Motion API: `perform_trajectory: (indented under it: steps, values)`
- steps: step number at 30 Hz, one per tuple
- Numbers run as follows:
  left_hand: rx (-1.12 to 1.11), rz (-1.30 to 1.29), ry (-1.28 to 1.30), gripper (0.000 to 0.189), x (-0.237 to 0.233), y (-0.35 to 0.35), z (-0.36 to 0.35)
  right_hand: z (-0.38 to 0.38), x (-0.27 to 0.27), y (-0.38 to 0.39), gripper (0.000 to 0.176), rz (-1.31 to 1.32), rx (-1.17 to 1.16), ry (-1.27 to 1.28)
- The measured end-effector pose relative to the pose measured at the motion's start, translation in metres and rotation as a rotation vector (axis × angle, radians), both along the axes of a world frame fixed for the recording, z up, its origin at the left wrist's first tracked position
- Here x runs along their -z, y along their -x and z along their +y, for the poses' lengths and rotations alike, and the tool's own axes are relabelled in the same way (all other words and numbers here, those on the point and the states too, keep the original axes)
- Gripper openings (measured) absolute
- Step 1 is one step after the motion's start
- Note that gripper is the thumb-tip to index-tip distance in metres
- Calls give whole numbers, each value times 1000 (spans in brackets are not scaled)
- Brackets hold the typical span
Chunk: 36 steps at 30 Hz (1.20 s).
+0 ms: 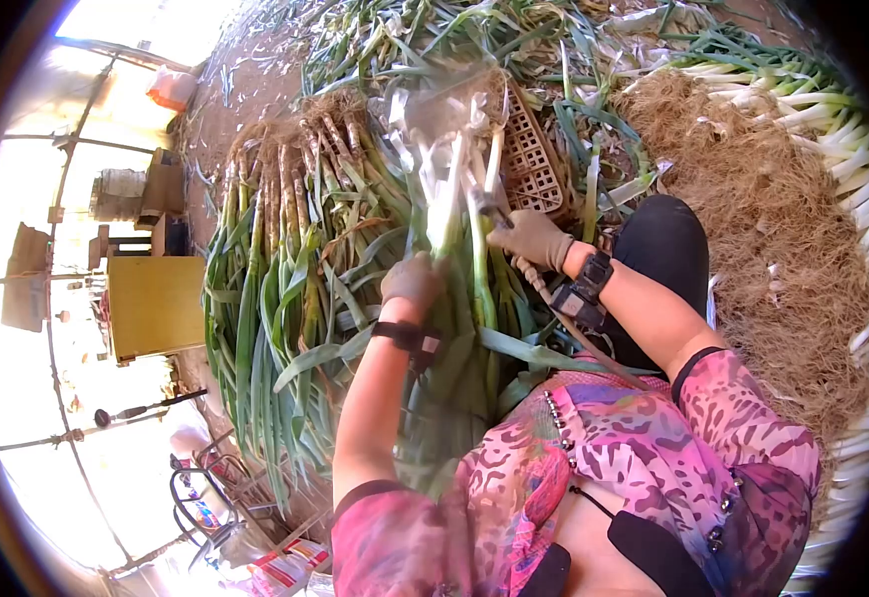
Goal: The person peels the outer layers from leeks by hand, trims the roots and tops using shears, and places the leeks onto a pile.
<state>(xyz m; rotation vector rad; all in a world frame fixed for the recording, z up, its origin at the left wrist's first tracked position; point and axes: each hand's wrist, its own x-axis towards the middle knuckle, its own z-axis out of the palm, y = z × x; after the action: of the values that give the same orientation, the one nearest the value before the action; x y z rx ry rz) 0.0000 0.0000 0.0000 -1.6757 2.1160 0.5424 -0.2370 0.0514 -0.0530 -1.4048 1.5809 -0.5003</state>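
In a thin glove, my left hand (413,284) is closed round a leek (442,221), whose white stem points away from me; the root end is blurred. My right hand (532,240), also gloved, grips a blow gun (491,212), its nozzle beside the white stems. A hose (572,326) runs from it back towards my body. Under and right of the held leek lie other leeks (482,269) with pale stems. A pile of untrimmed leeks (290,214), brown and soil-stained at the root ends, lies left of my left hand.
A brown plastic crate (534,159) stands beyond my right hand. To the right are a heap of brown roots (753,249) and a row of white-stemmed leeks (858,169). Loose leaves (434,45) cover the far ground. A yellow board (156,306) is at left.
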Motion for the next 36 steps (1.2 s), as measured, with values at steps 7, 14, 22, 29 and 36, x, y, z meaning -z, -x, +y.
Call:
perform_trajectory:
  steps: [7,14,22,29,36]
  values:
    - [-67,229,-167,49,6,-30,-18,-12,-2,4,64,10,169,34]
    - [158,-136,164,46,-15,-1,-23,9,44,18,55,746,453,227]
    - [-142,-30,-81,53,46,47,-49,-6,59,-49,54,-190,296,-12]
    - [-618,1113,-486,37,22,-14,-67,-31,43,-56,48,-1072,475,-175]
    - [-568,840,46,38,-32,-73,-86,-23,20,-34,40,-944,467,-84]
